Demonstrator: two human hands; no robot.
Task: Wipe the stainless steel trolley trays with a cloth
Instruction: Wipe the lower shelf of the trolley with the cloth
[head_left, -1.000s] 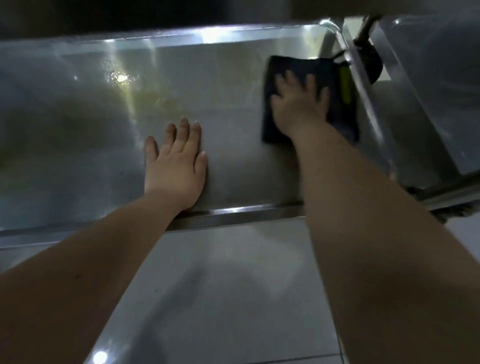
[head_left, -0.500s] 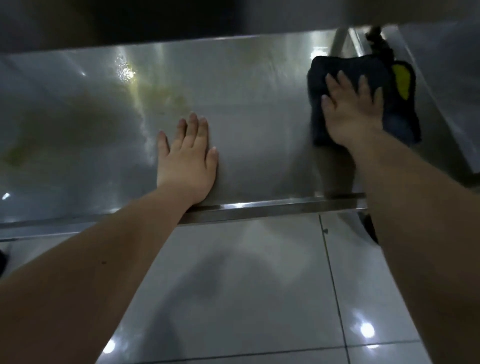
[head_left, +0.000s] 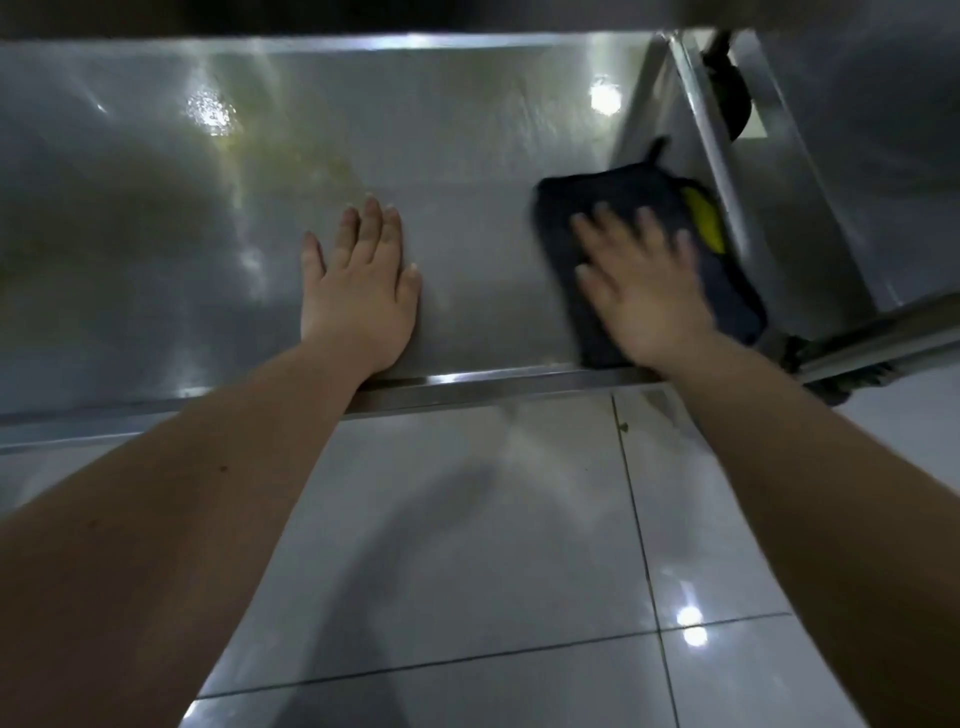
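The stainless steel trolley tray (head_left: 156, 234) spans the upper half of the head view, shiny with a yellowish smear near its back left. A dark blue cloth (head_left: 587, 208) with a yellow patch lies flat on the tray's right end, close to the front rim. My right hand (head_left: 644, 291) presses flat on the cloth, fingers spread, blurred by motion. My left hand (head_left: 358, 286) rests flat on the bare tray near the front rim, fingers together, holding nothing.
The tray's raised front rim (head_left: 467, 384) runs across the middle. A steel upright post (head_left: 727, 171) and a black caster wheel (head_left: 727, 88) stand at the right end. Glossy white floor tiles (head_left: 493, 545) lie below.
My right hand has pulled the cloth from the tray's far right corner toward the front rim. My left hand has stayed planted on the tray.
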